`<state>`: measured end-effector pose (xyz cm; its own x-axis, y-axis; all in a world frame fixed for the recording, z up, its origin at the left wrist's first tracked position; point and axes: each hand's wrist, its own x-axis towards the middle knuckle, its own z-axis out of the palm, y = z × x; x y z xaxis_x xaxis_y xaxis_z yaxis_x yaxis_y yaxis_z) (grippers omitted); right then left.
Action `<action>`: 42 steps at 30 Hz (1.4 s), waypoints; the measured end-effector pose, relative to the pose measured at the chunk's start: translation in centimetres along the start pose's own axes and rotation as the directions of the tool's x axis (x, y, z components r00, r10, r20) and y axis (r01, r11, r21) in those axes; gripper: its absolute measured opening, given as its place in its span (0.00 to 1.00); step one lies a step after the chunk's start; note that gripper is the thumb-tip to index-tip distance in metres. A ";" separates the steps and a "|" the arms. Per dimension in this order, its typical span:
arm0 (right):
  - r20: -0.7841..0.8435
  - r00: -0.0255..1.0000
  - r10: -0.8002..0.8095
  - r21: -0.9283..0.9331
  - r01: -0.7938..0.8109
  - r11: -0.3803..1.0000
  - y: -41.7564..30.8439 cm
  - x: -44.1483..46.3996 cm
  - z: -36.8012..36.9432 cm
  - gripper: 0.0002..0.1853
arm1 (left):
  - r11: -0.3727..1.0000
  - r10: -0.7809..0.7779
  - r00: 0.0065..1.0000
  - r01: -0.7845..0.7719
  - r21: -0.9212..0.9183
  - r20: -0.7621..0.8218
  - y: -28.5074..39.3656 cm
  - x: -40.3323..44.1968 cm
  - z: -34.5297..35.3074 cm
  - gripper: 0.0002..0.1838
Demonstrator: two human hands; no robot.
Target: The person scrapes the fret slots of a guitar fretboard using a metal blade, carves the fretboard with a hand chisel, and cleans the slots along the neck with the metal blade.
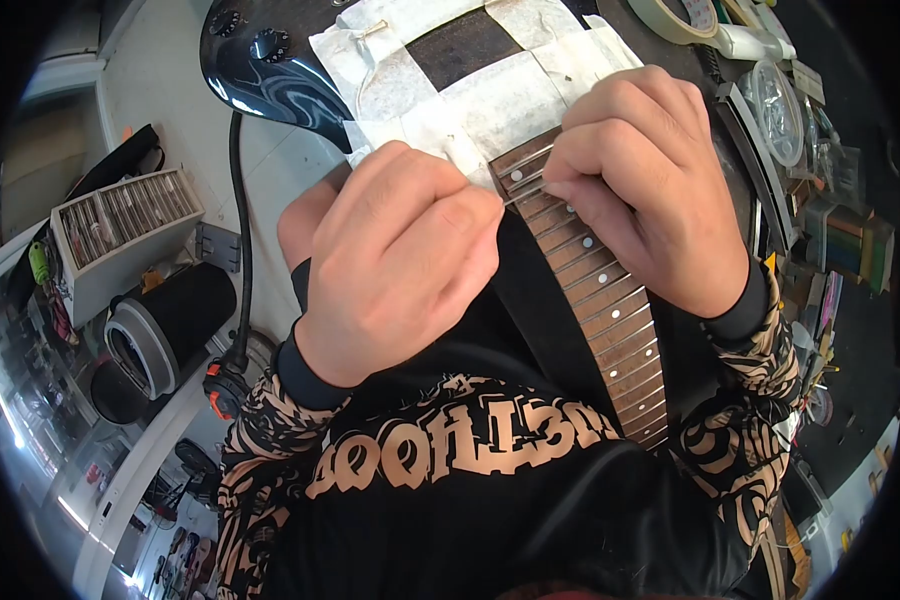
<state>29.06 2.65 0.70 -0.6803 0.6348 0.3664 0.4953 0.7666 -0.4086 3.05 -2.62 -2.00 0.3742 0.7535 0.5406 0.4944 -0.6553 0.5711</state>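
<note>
An electric guitar lies across my lap, its dark glossy body (290, 85) at the top and its brown fretboard (592, 268) running down toward me. White dots and metal frets mark the fretboard. White masking tape (490, 90) covers the body around a bare dark rectangle. At the body end of the fretboard, my left hand (400, 260) is closed in a pinch beside its left edge. My right hand (655, 185) pinches over the opposite edge. Between their fingertips runs a thin metal fret wire (527, 190), slanting across the board; the gripped ends are hidden by fingers.
To the left stand a white box (120, 230) of packed sleeves and a black cylindrical container (175, 325). A black hose-like cable (242, 230) hangs beside the guitar. On the right lie a tape roll (678, 15), a clear plastic oval case (776, 112) and assorted bags.
</note>
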 end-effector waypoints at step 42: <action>0.036 0.999 -0.012 -0.052 0.014 0.999 -0.4 0.2 -0.5 0.15 | 0.999 0.027 0.999 -0.028 -0.018 -0.040 -0.3 -0.4 0.1 0.20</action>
<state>28.98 2.53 1.37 -0.7051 0.6216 0.3413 0.5133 0.7794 -0.3592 2.88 -2.71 -2.47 0.3557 0.7328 0.5801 0.4699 -0.6767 0.5667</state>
